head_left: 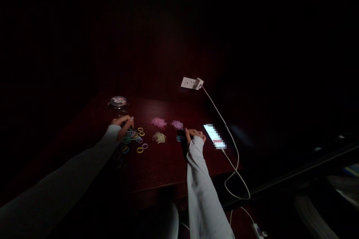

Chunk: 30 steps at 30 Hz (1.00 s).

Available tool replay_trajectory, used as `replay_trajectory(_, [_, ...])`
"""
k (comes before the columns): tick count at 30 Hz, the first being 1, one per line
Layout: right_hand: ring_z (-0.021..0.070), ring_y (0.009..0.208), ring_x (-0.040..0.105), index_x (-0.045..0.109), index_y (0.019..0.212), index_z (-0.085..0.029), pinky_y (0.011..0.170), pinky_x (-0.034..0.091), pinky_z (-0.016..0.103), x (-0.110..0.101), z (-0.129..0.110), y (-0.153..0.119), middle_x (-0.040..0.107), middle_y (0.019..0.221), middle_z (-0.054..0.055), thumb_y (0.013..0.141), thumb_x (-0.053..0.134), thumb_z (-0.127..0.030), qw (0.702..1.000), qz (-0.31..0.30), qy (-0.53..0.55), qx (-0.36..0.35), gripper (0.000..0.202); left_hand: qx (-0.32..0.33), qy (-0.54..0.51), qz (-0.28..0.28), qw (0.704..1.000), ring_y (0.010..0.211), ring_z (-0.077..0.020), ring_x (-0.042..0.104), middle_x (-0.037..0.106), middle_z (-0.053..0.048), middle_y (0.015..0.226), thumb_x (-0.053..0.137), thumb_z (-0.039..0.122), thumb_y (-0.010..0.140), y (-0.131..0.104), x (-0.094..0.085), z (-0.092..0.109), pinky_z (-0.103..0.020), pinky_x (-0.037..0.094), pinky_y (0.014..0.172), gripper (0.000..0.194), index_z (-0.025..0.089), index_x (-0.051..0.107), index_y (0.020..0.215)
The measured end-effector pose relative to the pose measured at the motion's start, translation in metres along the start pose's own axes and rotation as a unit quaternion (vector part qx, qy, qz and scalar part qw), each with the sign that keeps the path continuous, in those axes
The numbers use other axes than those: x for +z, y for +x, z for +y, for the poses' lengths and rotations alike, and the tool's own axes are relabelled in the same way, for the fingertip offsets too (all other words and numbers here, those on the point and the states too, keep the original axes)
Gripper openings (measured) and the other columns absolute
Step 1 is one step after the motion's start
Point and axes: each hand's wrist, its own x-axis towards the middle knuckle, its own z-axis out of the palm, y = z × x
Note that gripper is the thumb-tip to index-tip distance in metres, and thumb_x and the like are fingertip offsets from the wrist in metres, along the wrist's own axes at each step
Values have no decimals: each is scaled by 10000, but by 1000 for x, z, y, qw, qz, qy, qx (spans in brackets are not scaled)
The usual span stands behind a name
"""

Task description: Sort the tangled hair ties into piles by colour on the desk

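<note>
At the far left, a lidded clear jar (pixel 118 101) stands on the dark red table (pixel 159 168), at the left hand's 12 o'clock. The left hand (pixel 122 122) is bent, fingers drawn in, over the upper edge of a loose scatter of coloured rings (pixel 136 136), which spreads toward its 5 o'clock. Whether it grasps a ring cannot be determined.

Next in order, a pink pile (pixel 159 122) of thin bands lies at 12 o'clock from a pale yellow pile (pixel 159 137). Further along, a purple pile (pixel 177 124) sits at 12 o'clock from a small dark blue pile (pixel 180 138).

The right hand (pixel 195 133) is partly curled, with the blue pile near its 9 o'clock; its grip cannot be confirmed. A wall socket (pixel 188 83) holding a charger (pixel 199 83) is at its 12 o'clock. At its 3 o'clock, a lit phone (pixel 214 136) is connected to a white cable (pixel 238 153).
</note>
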Motion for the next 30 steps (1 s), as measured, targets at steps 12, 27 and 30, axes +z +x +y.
replay_trajectory(12, [296, 1201, 543, 889, 960, -325, 1038, 287, 451, 1, 1, -8, 809, 1216, 38, 1057, 536, -479, 997, -76, -25, 8, 397, -118, -152, 80, 978, 639, -197, 516, 582, -48, 638, 575, 414, 759, 17, -8, -10, -296, 454, 573, 266, 255, 533, 550])
replay_trajectory(27, [246, 1136, 591, 828, 1180, -388, 1017, 283, 394, 33, -80, -13, 810, 1162, -6, 1027, 712, -397, 972, -129, 4, -198, 192, -46, -117, 62, 990, 618, -193, 532, 581, -28, 600, 523, 540, 815, 20, -2, -17, -319, 472, 598, 346, 271, 504, 599])
replay_trajectory(30, [245, 1153, 574, 821, 1187, -400, 1021, 290, 391, 53, -122, -5, 806, 1173, -12, 1018, 736, -429, 949, -173, 1, -262, 192, -48, -111, 60, 991, 605, -193, 522, 558, -27, 582, 510, 576, 801, 22, -1, -16, -323, 467, 590, 370, 275, 479, 588])
